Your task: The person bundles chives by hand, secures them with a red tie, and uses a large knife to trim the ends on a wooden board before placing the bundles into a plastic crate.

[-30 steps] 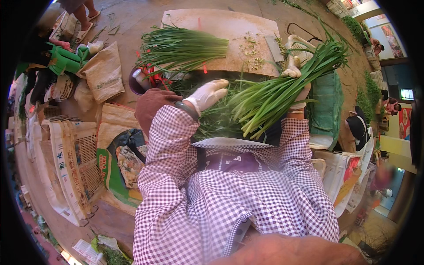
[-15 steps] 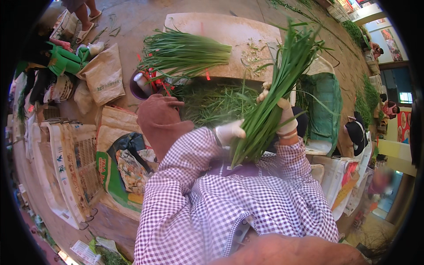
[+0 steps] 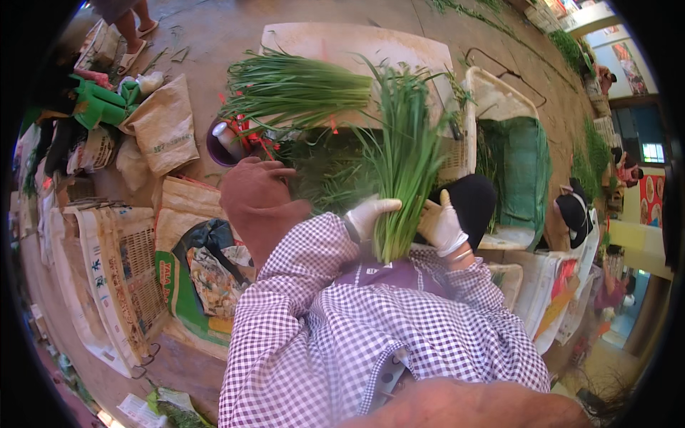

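Observation:
A loose bunch of garlic chives (image 3: 403, 164) stands upright in front of my chest, its leaves fanning away from me and its pale stem ends toward me. My left hand (image 3: 367, 216), in a white glove, grips it around the lower stems, thumb across the front. At the bunch's right side is my right hand (image 3: 444, 225), also gloved, with bare fingertips. Its fingers are apart, with the fingertips close to the stems; whether they touch is unclear. Another bunch of garlic chives (image 3: 300, 85) lies on the pale board (image 3: 357, 39) beyond.
Below the board lies a heap of loose green leaves (image 3: 328, 164). A purple bucket (image 3: 217, 146) with red ties stands to its left. On the right is a white crate (image 3: 471, 135) with a green liner (image 3: 517, 178). More crates (image 3: 107, 278) and sacks (image 3: 165, 125) stand left.
The bunch has swung from leaning right to nearly upright and moved left. My right hand has come off its wrap around the stems and opened beside them. My left hand still grips.

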The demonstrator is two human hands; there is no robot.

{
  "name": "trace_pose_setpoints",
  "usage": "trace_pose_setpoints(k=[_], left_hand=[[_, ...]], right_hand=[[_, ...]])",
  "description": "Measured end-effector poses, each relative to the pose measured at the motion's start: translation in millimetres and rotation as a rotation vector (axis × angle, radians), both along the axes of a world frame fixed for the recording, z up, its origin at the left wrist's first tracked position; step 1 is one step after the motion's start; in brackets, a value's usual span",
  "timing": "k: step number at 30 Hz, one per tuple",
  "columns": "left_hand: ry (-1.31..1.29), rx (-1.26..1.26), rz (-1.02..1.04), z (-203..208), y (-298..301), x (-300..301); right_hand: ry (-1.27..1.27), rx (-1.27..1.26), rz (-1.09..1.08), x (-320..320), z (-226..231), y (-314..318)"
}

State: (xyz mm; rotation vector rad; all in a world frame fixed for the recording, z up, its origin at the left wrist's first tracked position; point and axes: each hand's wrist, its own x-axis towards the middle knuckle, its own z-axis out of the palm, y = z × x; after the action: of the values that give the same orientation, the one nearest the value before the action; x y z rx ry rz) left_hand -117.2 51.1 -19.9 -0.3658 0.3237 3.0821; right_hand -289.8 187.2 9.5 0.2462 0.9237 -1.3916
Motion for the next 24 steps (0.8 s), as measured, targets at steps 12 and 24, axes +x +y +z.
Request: trace_pose_setpoints(k=[12, 24], left_hand=[[-0.278, -0.284, 0.242, 26.4, 29.7, -36.8], [-0.118, -0.208, 0.553, 55.8, 46.5, -70.2]], right_hand=[[0.685, -0.081, 0.271, 40.3, 10.9, 5.0], [1.127, 0.001, 0.200, 27.8, 69.7, -10.4]])
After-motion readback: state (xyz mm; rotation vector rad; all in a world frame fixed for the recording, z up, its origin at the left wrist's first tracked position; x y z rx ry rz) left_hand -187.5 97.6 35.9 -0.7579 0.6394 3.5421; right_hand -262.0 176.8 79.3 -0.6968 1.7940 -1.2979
